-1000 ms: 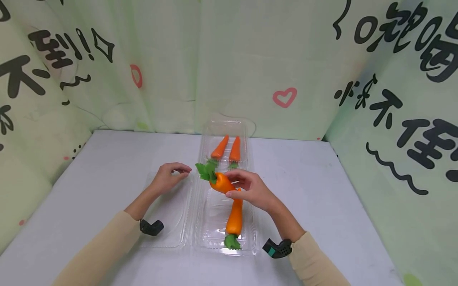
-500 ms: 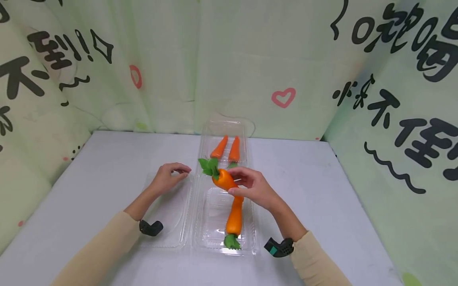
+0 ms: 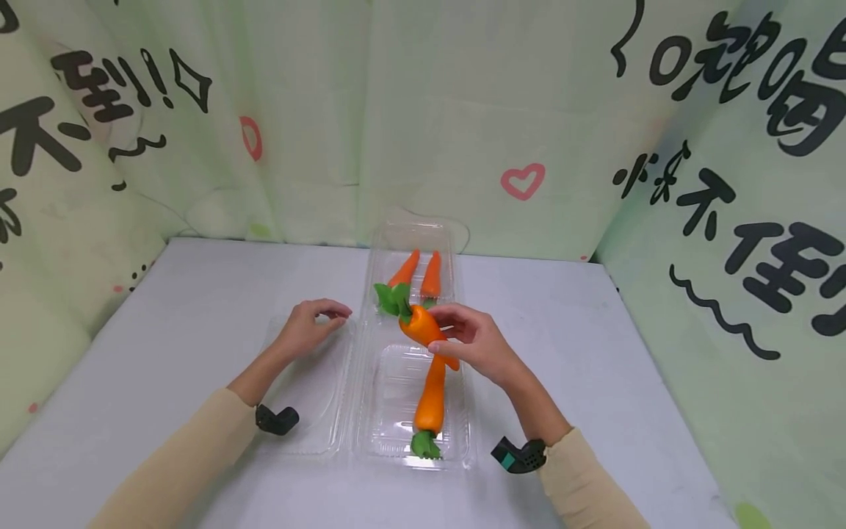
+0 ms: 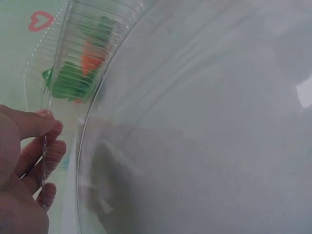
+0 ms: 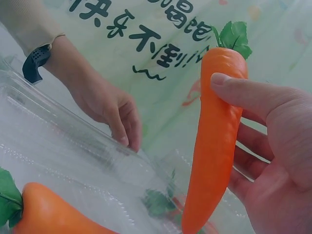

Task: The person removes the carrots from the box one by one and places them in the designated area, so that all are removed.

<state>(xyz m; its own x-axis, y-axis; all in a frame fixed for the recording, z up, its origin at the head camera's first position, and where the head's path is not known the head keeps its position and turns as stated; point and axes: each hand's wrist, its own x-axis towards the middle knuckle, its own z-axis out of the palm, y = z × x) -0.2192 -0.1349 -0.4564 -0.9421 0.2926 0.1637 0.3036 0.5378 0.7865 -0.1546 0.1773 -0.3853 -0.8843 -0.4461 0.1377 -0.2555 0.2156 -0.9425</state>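
Observation:
My right hand [image 3: 472,339] holds an orange toy carrot [image 5: 217,126] by its side, thumb on one face and fingers behind. Its green leaves point away and left, over the seam between two clear boxes. Below it, another carrot [image 3: 430,404] lies in the nearer clear plastic box [image 3: 390,411], leaves toward me. The box's lid [image 3: 307,415] is folded out flat to the left. My left hand [image 3: 313,325] pinches the thin clear plastic rim [image 4: 45,161] at the lid's far corner, between thumb and fingers.
A second clear box [image 3: 423,234] stands behind, with two carrots inside, a left carrot [image 3: 405,268] and a right carrot [image 3: 432,275]. The white table [image 3: 555,353] ends at a printed green curtain [image 3: 429,110] at the back and sides.
My right hand has shifted the carrot slightly right and away from me, its leaves now overlapping the far box. My left hand stays at the lid's corner.

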